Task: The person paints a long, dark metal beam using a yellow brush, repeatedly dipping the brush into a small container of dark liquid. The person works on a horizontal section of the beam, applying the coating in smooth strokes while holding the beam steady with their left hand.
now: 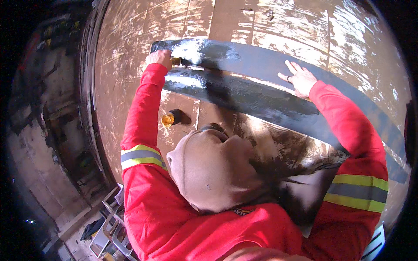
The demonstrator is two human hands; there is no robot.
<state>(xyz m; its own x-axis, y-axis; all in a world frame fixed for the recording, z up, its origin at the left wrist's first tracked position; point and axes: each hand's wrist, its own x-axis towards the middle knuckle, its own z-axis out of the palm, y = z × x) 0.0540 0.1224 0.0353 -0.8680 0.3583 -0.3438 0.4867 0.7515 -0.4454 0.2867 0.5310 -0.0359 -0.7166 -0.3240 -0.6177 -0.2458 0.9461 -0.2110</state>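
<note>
1. My left fingers [163,55] grasped a brush [176,61] at the left end of the dark upper plank [257,59].
2. My right fingers [297,68], released and splayed, rested on that plank.
3. The lower plank [265,99] lay just beside it, near a small pot [175,116].

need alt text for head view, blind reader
The left hand holds a brush at the glossy end of a long plank; the right hand spreads over its grey stretch. A second plank and small container lie lower in view.

Red sleeves [141,104], 2 yellow-and-grey bands [141,157], dark ring [288,79]
</note>
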